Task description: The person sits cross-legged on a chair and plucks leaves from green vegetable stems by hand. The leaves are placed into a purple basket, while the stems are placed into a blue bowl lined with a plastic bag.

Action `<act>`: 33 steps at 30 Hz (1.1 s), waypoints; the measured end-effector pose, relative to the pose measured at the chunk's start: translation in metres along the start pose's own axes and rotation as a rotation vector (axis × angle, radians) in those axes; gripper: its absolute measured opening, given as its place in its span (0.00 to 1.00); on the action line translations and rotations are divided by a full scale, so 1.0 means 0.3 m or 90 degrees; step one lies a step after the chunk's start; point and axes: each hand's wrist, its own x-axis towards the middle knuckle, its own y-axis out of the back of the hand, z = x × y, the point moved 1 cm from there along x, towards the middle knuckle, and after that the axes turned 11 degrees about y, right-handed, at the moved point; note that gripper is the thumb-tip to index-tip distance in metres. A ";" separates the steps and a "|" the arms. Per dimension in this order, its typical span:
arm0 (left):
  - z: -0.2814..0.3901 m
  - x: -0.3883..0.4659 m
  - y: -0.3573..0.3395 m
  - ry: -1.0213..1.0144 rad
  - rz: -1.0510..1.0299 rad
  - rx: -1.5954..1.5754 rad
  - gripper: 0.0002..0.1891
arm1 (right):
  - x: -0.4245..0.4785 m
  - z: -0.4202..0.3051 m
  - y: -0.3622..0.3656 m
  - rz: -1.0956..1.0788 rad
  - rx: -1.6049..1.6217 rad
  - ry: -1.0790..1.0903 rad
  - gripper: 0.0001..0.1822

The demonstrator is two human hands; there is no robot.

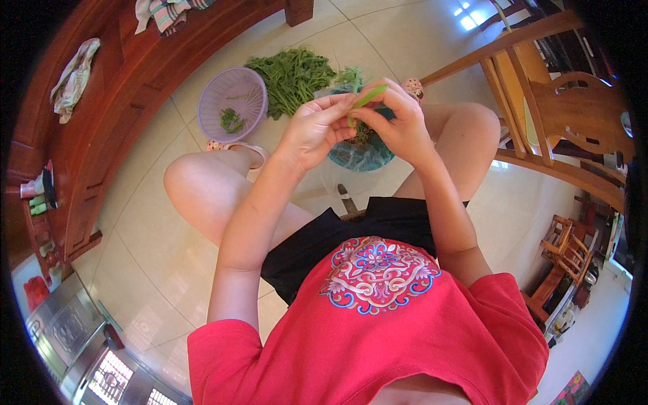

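Above a lined bin my two hands meet at a green leafy stem (356, 83). My left hand (320, 126) pinches the stem between thumb and fingers. A bright green piece (371, 96) is pinched in my right hand (400, 119), close beside the left fingertips. Below the hands stands the teal bin (360, 156) with a clear plastic bag, holding brownish-green scraps. To its left a heap of leafy greens (293, 78) lies on the floor. Next to the heap, a purple plastic basket (205, 104) is tilted, with a few green leaves (232, 120) inside.
A curved-looking dark wooden furniture edge (152, 66) runs along the left, with cloths (76, 81) on it. At the right stands a wooden chair (526, 96). Pale tiles (152, 253) cover the floor. My bent knees frame the bin.
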 end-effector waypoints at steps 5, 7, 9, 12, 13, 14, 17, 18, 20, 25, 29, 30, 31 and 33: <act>-0.001 -0.011 -0.007 0.001 0.016 -0.034 0.07 | 0.003 -0.002 -0.019 0.071 -0.135 0.007 0.08; 0.002 -0.016 -0.010 -0.008 0.016 -0.046 0.07 | -0.002 0.009 -0.022 0.108 -0.114 -0.040 0.07; 0.006 -0.023 -0.016 -0.022 0.013 -0.063 0.07 | -0.014 0.034 -0.032 0.137 -0.003 -0.126 0.06; 0.015 -0.026 -0.004 -0.006 -0.010 -0.082 0.07 | -0.003 0.009 -0.024 0.191 0.105 -0.178 0.06; 0.015 -0.027 -0.003 -0.001 -0.012 -0.086 0.08 | -0.001 0.006 -0.023 0.192 0.089 -0.171 0.06; 0.014 -0.029 -0.003 0.004 -0.015 -0.089 0.08 | 0.000 0.004 -0.022 0.192 0.073 -0.163 0.06; 0.010 -0.026 0.010 0.010 -0.046 -0.088 0.09 | 0.004 0.005 -0.021 0.208 0.027 -0.143 0.06; 0.009 -0.024 0.014 0.011 -0.059 -0.085 0.10 | 0.006 0.007 -0.022 0.215 0.012 -0.137 0.06; 0.009 -0.029 0.009 0.015 -0.068 -0.059 0.12 | 0.013 0.010 -0.023 0.263 0.035 -0.172 0.07; 0.011 -0.052 -0.002 0.045 -0.137 0.020 0.16 | 0.037 0.032 0.024 0.293 -0.069 -0.174 0.08; 0.013 -0.072 -0.018 0.060 -0.163 0.047 0.16 | 0.042 0.082 0.068 0.298 -0.148 -0.125 0.08; 0.014 -0.077 -0.017 0.063 -0.155 0.045 0.16 | 0.043 0.093 0.075 0.296 -0.168 -0.107 0.08; 0.016 -0.075 -0.015 0.061 -0.158 0.048 0.16 | 0.046 0.097 0.079 0.295 -0.183 -0.106 0.08; 0.021 -0.068 -0.008 0.057 -0.163 0.053 0.15 | 0.051 0.101 0.084 0.294 -0.211 -0.105 0.08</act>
